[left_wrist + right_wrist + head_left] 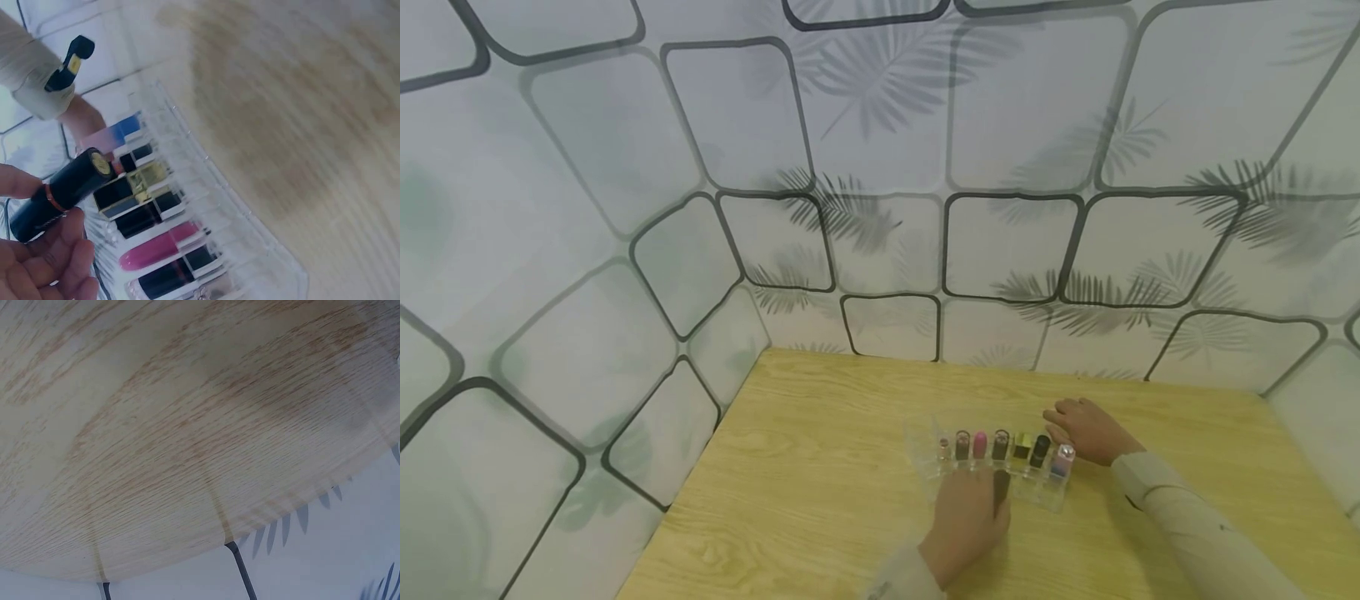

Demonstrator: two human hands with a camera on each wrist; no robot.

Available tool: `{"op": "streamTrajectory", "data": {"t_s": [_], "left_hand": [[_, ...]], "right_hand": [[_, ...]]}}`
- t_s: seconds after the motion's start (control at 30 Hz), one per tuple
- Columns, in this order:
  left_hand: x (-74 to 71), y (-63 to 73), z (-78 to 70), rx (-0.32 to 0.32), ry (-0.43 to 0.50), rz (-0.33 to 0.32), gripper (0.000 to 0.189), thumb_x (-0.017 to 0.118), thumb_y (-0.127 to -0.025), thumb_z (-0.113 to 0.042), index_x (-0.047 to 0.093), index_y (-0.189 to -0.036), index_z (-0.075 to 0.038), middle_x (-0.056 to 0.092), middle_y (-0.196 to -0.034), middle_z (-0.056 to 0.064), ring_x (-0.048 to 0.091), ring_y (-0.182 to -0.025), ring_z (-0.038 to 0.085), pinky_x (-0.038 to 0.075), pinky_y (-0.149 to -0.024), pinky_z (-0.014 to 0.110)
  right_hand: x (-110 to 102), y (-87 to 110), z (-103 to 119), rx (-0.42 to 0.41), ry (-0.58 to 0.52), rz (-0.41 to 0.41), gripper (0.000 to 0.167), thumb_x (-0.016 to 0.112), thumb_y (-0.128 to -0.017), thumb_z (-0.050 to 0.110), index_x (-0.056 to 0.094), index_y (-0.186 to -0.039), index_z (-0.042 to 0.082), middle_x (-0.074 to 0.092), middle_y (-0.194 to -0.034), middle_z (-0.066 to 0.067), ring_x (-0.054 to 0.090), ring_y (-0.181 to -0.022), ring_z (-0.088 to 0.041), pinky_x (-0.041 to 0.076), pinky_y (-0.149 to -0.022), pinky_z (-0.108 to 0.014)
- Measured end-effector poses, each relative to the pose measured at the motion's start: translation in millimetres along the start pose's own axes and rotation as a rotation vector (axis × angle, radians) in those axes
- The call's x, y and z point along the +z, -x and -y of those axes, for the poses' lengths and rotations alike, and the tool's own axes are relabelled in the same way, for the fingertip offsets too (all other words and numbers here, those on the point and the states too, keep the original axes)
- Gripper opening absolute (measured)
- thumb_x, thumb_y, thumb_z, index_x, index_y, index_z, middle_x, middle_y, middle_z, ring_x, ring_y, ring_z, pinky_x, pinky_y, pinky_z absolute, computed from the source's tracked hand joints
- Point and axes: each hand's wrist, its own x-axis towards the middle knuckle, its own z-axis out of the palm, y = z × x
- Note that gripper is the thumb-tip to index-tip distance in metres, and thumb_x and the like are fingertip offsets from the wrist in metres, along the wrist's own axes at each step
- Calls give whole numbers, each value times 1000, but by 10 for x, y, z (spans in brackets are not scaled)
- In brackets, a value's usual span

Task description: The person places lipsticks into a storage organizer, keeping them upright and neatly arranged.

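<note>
In my left hand is a black lipstick tube with a reddish-gold band and a gold emblem on its end, pinched between thumb and fingers. The tube is tilted, just in front of a clear acrylic lipstick organizer. Cosmetics stand along the organizer's row: a pink tube, a black and gold square one, a pink-and-blue one and several dark tubes. My right hand is at the organizer's right end, its fingers loosely bent near the back corner.
The organizer stands on a wood-grain table. Patterned walls with leaf prints rise behind the table and along its left side. The right wrist view shows the tabletop and its far edge by the wall.
</note>
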Motion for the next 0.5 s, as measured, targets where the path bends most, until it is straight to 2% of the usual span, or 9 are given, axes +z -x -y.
{"op": "streamTrajectory", "data": {"t_s": [0.07, 0.13, 0.2, 0.3, 0.4, 0.5], "left_hand": [[-46, -16, 22, 22, 10, -68, 41, 65, -81, -38, 59, -104, -5, 63, -78, 1, 60, -70, 13, 50, -73, 30], [-90, -24, 43, 40, 28, -128, 33, 67, -80, -36, 59, -96, -8, 61, -73, -1, 58, -65, 11, 49, -69, 28], [-126, -36, 58, 37, 44, -150, 30, 68, -79, -35, 59, -92, -9, 59, -69, -2, 56, -61, 10, 48, -65, 26], [-154, -57, 95, 24, 35, -169, 38, 68, -79, -36, 64, -99, -4, 63, -71, 0, 55, -60, 10, 48, -63, 24], [-165, -84, 154, 14, 12, -214, 42, 70, -76, -38, 64, -101, -5, 62, -70, -2, 52, -57, 8, 45, -59, 21], [-174, -115, 230, 13, 25, -268, 35, 73, -74, -35, 63, -93, -8, 57, -65, -5, 47, -55, 5, 40, -57, 16]], "right_hand": [[6, 5, 2, 4, -1, 5, 23, 52, -94, 31, 63, -98, 11, 59, -85, -4, 55, -74, -18, 47, -67, -41], [12, 9, 3, 4, -2, 1, 22, 53, -93, 30, 63, -97, 11, 59, -85, -4, 55, -74, -18, 47, -66, -41], [16, 10, 4, 4, -3, -3, 22, 52, -94, 30, 62, -97, 11, 59, -85, -4, 55, -74, -19, 47, -66, -41], [20, 11, 1, 6, -4, -4, 22, 53, -93, 29, 62, -97, 11, 59, -85, -5, 55, -74, -19, 47, -67, -42], [22, 7, -5, 11, -3, 5, 21, 54, -92, 29, 62, -98, 11, 59, -85, -5, 55, -74, -19, 47, -67, -42], [16, 2, -7, 11, -15, 7, 19, 56, -91, 27, 62, -98, 11, 59, -85, -4, 55, -73, -18, 47, -66, -42]]}}
